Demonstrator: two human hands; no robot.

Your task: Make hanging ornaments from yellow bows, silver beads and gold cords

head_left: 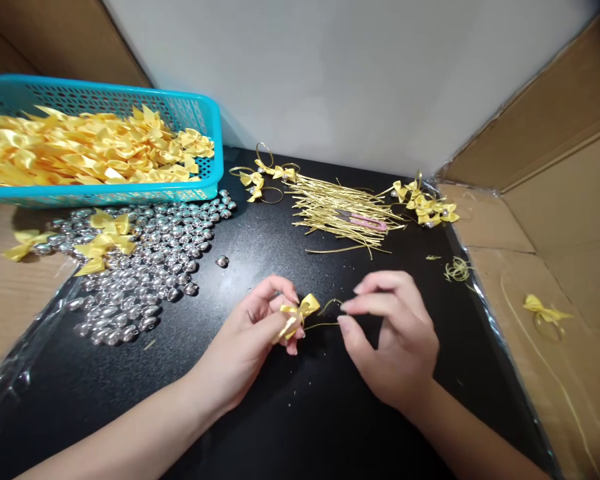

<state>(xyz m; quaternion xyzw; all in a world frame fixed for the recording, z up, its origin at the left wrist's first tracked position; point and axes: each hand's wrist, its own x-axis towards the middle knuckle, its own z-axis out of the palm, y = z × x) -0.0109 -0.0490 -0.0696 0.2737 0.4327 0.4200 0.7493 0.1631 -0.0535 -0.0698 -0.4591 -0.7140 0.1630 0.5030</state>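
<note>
My left hand (255,323) pinches a yellow satin ribbon bow (308,307) between thumb and fingers, above the black tabletop. From the bow a thin gold cord (323,325) runs to the right in two strands. The fingertips of my right hand (403,337) are closed on the far end of that cord. Whether a bead sits on the bow is hidden by my left fingers. Beyond my hands lies a bundle of cut gold cords (325,207), with pink-handled snips (367,222) on top.
A turquoise basket (217,140) heaped with yellow bows stands at back left. Silver beads (125,293) spread before it, one bead (222,261) apart. Bows with cord loops lie at back (255,180) and back right (427,203). Cord scraps (459,269) and another looped bow (545,310) are at right.
</note>
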